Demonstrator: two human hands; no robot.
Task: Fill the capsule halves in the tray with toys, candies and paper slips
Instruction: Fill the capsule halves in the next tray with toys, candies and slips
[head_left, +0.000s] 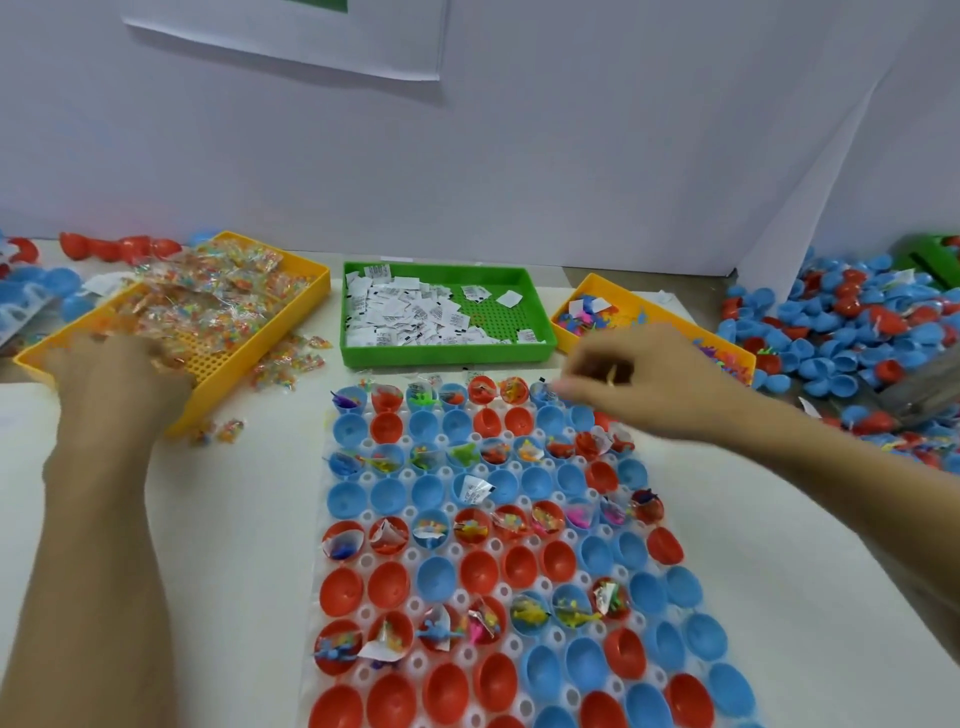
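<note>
A white capsule tray (368, 560) lies in front of me, packed with red and blue capsule halves (348, 501). Alternate rows hold toys, candy and paper slips; the rows between are empty. My left hand (119, 376) reaches into the near end of the yellow candy tray (306, 291), blurred, with its fingertips hidden among the candy packets (218, 306). My right hand (623, 382) hovers over the right end of the capsule tray's far row. Its fingers pinch a small toy, and a yellowish bit shows between them.
A green tray (447, 354) of paper slips sits behind the capsule tray. A yellow tray (587, 291) of small toys stands to its right. Loose capsule halves are heaped at the right (841, 332) and back left (124, 247). Candy packets (228, 431) are spilled beside the candy tray.
</note>
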